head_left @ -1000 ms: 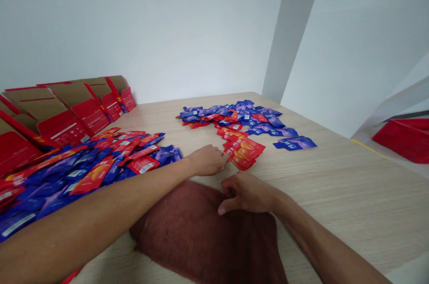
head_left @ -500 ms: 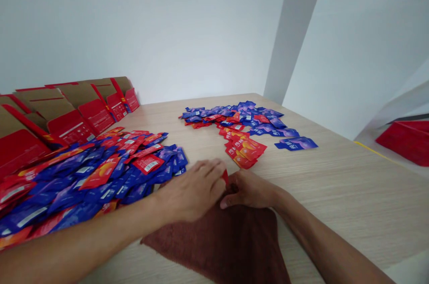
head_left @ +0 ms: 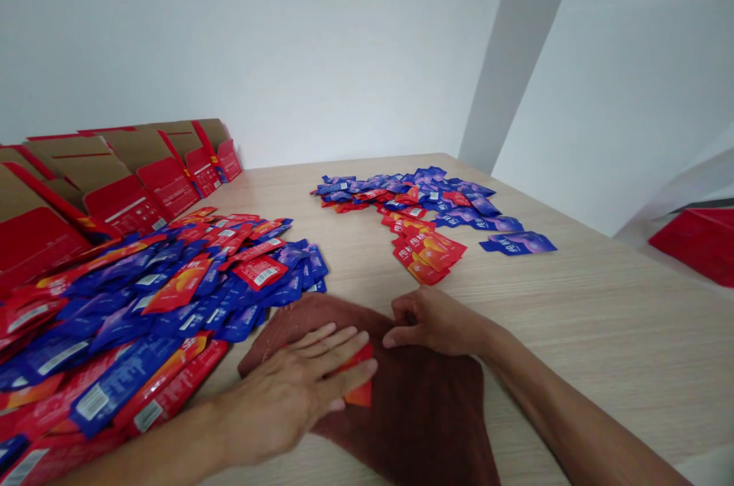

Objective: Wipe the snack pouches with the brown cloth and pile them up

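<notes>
Your left hand (head_left: 292, 387) lay flat, fingers spread, pressing a red packet (head_left: 358, 383) down onto the dark red cloth (head_left: 418, 417); it pinned the packet rather than gripping it, and only one corner and edge showed past your fingertips. Your right hand (head_left: 433, 322) rested at the cloth's far edge with its fingers curled in; you held nothing that could be seen, though what lay under the curl could not be told.

The packet looked like thin foil: light, flexible and probably slick, so it would likely slide under a flat palm and buckle if squeezed across the middle. The exposed right corner seemed the best place to pinch it, thumb under the edge. The cloth was soft and nappy and would probably bunch if you dragged across it.

To your left, a big heap of red and blue packets (head_left: 143, 302) touched the cloth's corner, with folded cartons (head_left: 115, 180) behind it. A smaller spread of packets (head_left: 424, 218) sat beyond your right hand, near but apart. The bare wooden table (head_left: 602, 318) to the right offered the most open room, up to its edge.
</notes>
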Demonstrator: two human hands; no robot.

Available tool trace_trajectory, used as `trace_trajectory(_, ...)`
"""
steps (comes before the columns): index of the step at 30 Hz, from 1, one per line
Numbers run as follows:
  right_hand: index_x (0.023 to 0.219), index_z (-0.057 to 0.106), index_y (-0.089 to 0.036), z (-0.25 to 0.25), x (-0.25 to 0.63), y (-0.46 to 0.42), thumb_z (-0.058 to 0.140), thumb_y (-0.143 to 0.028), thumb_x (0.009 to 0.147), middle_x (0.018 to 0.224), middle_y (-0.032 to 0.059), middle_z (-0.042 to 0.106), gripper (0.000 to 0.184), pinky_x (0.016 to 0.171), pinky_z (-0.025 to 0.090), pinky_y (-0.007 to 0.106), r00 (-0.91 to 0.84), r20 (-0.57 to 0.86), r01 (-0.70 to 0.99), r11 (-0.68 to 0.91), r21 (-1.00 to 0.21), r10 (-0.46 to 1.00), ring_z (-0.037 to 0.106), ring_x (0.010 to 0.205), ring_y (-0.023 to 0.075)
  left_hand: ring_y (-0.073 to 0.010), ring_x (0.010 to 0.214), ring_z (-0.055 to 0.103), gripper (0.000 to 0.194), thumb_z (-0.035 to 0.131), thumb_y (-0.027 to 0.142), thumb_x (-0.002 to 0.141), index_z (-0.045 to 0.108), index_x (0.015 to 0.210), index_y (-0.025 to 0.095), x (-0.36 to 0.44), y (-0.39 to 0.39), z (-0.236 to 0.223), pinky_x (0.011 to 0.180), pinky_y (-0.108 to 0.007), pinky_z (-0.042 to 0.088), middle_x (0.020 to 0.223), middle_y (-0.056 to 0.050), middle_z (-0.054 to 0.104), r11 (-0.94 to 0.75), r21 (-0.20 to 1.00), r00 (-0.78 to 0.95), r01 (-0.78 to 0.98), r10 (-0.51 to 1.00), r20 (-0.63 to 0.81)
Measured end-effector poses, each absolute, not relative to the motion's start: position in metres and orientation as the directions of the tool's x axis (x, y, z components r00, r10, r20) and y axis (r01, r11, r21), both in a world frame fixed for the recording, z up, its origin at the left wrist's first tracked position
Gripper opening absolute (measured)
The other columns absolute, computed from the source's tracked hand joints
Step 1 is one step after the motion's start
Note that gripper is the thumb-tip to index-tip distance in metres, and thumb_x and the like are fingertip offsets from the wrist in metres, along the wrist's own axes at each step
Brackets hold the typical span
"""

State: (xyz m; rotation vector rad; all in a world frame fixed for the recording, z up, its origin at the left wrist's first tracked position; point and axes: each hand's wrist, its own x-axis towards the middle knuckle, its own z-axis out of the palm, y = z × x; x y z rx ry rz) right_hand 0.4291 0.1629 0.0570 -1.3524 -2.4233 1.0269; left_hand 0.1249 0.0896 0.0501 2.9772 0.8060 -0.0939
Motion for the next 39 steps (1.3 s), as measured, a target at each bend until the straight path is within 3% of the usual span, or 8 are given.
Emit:
trace_trajectory(7,0.067,0.055,-0.021,0.060,0.428,0.163,0.088,-0.048,0.091,0.062,-0.0080,0.051,0.048,0.061,0.026,0.030,-0.559,-0.165,0.704,0.360,-0.612,0.812,0.049,0.063,0.0124,-0.0383,0.155,0.053,0.103,0.059,0.027,0.112,-0.022,0.177,0.030,0.083,0.079,0.045,0.116,-0.059,0.056,0.177,-0.019,0.037,-0.761,-0.164,0.775,0.628,0.631,0.039)
trace_trajectory(15,0.068,0.057,-0.021,0.058,0.427,0.163,0.089,-0.047,0.091,0.063,-0.0073,0.053,0.047,0.061,0.028,0.030,-0.551,-0.154,0.716,0.370,-0.592,0.820,0.050,0.064,0.0127,-0.0253,0.125,0.080,0.105,0.032,-0.006,0.088,-0.026,0.174,0.009,0.104,0.037,0.076,0.096,-0.034,0.069,0.150,-0.013,0.070,-0.854,-0.247,0.889,0.457,0.433,0.149)
trace_trajectory(17,0.068,0.058,-0.021,0.057,0.427,0.163,0.089,-0.047,0.091,0.063,-0.0072,0.054,0.046,0.061,0.028,0.030,-0.551,-0.152,0.716,0.371,-0.592,0.821,0.051,0.064,0.0128,-0.0200,0.117,0.084,0.099,0.030,-0.003,0.095,-0.019,0.179,0.017,0.111,0.039,0.084,0.096,-0.029,0.069,0.140,-0.007,0.079,-0.842,-0.167,0.847,0.513,0.465,0.259)
trace_trajectory(21,0.069,0.058,-0.021,0.057,0.427,0.163,0.088,-0.045,0.091,0.064,-0.0073,0.054,0.045,0.062,0.028,0.030,-0.547,-0.145,0.712,0.366,-0.599,0.825,0.051,0.065,0.0128,-0.0142,0.130,0.078,0.055,0.041,0.010,0.112,0.046,0.164,0.025,0.131,0.064,0.080,0.115,-0.023,0.060,0.144,-0.004,0.079,-0.798,0.166,0.717,0.580,0.596,0.362)
trace_trajectory(24,0.069,0.059,-0.021,0.057,0.428,0.162,0.089,-0.043,0.090,0.064,-0.0074,0.055,0.043,0.061,0.028,0.030,-0.539,-0.151,0.711,0.352,-0.609,0.829,0.051,0.065,0.0126,-0.0172,0.131,0.077,0.041,0.047,0.011,0.111,0.059,0.150,0.021,0.144,0.080,0.069,0.115,-0.029,0.063,0.142,-0.007,0.078,-0.758,0.324,0.679,0.565,0.651,0.340)
trace_trajectory(30,0.068,0.057,-0.021,0.055,0.429,0.163,0.091,-0.045,0.089,0.061,-0.0085,0.051,0.046,0.060,0.026,0.030,-0.542,-0.157,0.702,0.343,-0.624,0.825,0.048,0.062,0.0120,-0.0406,0.126,0.068,0.033,0.070,0.025,0.103,0.065,0.135,0.021,0.156,0.074,0.064,0.103,-0.069,0.063,0.142,-0.017,0.066,-0.734,0.140,0.698,0.664,0.676,0.234)
trace_trajectory(34,0.067,0.057,-0.021,0.054,0.429,0.164,0.091,-0.045,0.090,0.061,-0.0081,0.052,0.047,0.060,0.026,0.030,-0.541,-0.155,0.702,0.343,-0.624,0.826,0.048,0.062,0.0120,-0.0404,0.120,0.070,0.027,0.077,0.034,0.102,0.068,0.126,0.023,0.155,0.070,0.059,0.100,-0.072,0.062,0.132,-0.015,0.066,-0.730,0.086,0.726,0.678,0.683,0.078)
trace_trajectory(39,0.073,0.062,-0.021,0.060,0.428,0.160,0.091,-0.045,0.089,0.064,-0.0065,0.058,0.041,0.060,0.028,0.029,-0.526,-0.153,0.707,0.331,-0.625,0.836,0.051,0.062,0.0127,-0.0440,0.114,0.073,0.024,0.059,0.008,0.101,0.075,0.118,0.016,0.144,0.082,0.051,0.096,-0.075,0.062,0.120,-0.019,0.071,-0.676,-0.164,0.692,0.719,0.719,0.069)
